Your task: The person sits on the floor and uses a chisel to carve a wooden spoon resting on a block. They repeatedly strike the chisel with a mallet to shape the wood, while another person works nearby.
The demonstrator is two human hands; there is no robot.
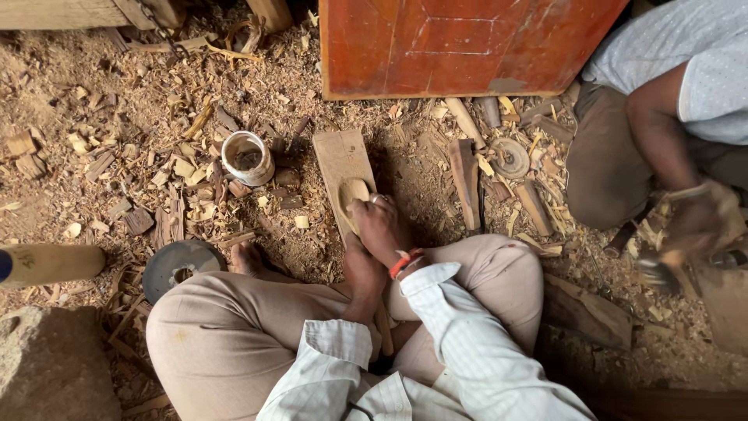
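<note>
I sit cross-legged on a floor littered with wood chips. A pale wooden spoon [354, 191] lies with its bowl on a worn plank [337, 156] in front of my knees. Its handle runs back toward my lap. My right hand [382, 226], with a ring and a red bangle at the wrist, presses down on the spoon just behind the bowl. My left hand [363, 269] sits right behind it, closed around the handle. The lower end of the handle shows between my legs.
A white cup [248, 156] stands left of the plank, and a dark round disc [179, 265] lies by my bare foot [248, 257]. A red-brown board [467, 47] lies ahead. A co-worker's hand [701, 222] works at the right. Wood offcuts [466, 179] lie around.
</note>
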